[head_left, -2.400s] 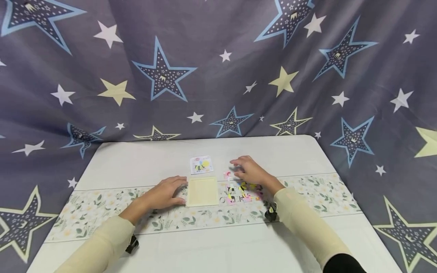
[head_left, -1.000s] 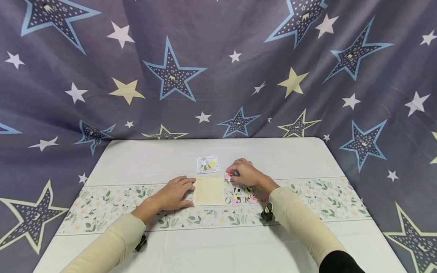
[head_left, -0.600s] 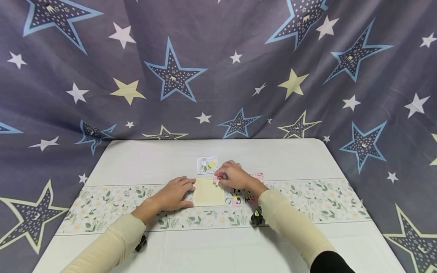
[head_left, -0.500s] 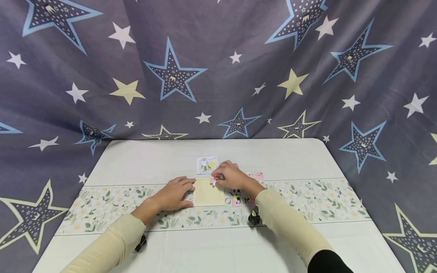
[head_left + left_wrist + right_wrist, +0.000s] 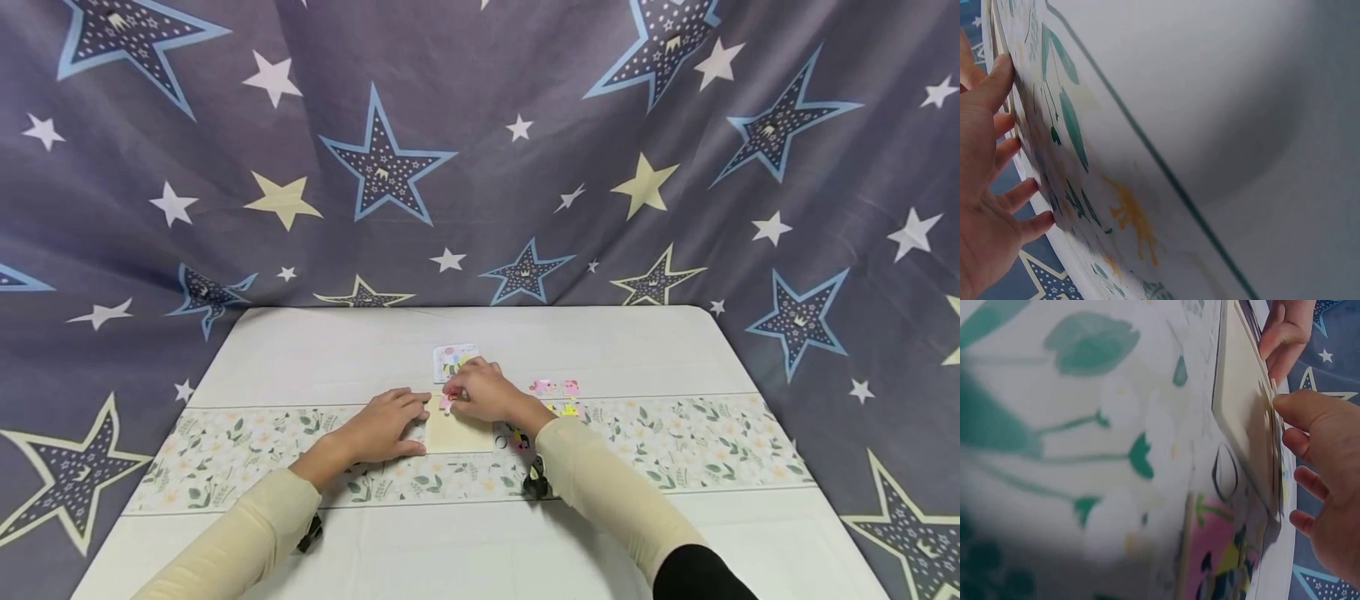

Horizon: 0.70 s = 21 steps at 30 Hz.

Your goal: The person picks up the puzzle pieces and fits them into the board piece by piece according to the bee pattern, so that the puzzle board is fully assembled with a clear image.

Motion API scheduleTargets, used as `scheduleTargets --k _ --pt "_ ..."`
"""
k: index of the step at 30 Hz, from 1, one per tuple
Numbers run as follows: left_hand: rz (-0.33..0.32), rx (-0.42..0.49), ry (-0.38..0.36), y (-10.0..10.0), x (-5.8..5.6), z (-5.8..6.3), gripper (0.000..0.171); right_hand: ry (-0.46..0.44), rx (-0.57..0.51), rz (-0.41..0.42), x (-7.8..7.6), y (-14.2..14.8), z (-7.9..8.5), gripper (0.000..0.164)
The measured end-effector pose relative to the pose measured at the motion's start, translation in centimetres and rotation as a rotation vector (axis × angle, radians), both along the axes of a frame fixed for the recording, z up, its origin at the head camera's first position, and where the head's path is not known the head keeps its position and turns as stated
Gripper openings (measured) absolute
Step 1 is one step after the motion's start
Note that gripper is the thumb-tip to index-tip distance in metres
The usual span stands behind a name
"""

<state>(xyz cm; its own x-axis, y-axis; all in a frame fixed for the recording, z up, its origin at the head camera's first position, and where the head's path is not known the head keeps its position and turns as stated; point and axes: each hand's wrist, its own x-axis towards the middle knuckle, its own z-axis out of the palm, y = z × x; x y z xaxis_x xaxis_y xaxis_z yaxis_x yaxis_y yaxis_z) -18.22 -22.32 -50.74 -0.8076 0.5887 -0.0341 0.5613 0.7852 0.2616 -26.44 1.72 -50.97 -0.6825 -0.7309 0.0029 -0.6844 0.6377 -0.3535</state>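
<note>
My right hand (image 5: 486,393) pinches a pink puzzle piece (image 5: 447,402) over the far left part of a shallow, pale wooden puzzle tray (image 5: 461,435). In the right wrist view, the thumb of my right hand (image 5: 1335,462) meets the edge of the thin piece, close over the tray (image 5: 1238,387). My left hand (image 5: 386,423) rests at the tray's left edge, thumb and fingers spread. The left wrist view shows the left hand (image 5: 982,144) with its fingertips on the cloth and by the tray.
A picture card (image 5: 447,353) with a bee lies just behind the tray, partly covered by the right hand. Several puzzle pieces lie to the right, including pink ones (image 5: 570,388), yellow ones (image 5: 570,409) and one by the tray (image 5: 1210,550). A starry curtain (image 5: 480,167) hangs behind the table.
My right hand picked up a pink piece from the right of the tray and carried it leftward to the tray's far left part. The left hand stays at the tray's left edge.
</note>
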Motion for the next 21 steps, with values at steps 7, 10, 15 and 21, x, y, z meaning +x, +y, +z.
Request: scheduleTargets --k 7,10,15,21 --pt "-0.002 -0.01 -0.013 -0.2 0.0 0.0 0.058 0.009 0.043 0.007 -0.1 -0.9 -0.2 0.028" --pt "0.001 -0.008 -0.015 -0.2 0.0 0.0 0.057 0.016 0.06 0.006 -0.1 -1.1 -0.1 0.028" --pt "0.005 -0.006 -0.014 -0.2 0.1 -0.1 0.056 0.031 0.075 0.012 0.1 -1.4 0.0 0.026" --pt "0.008 -0.011 -0.015 -0.2 0.1 0.0 0.056 0.059 0.077 0.007 0.4 -1.6 0.1 0.024"
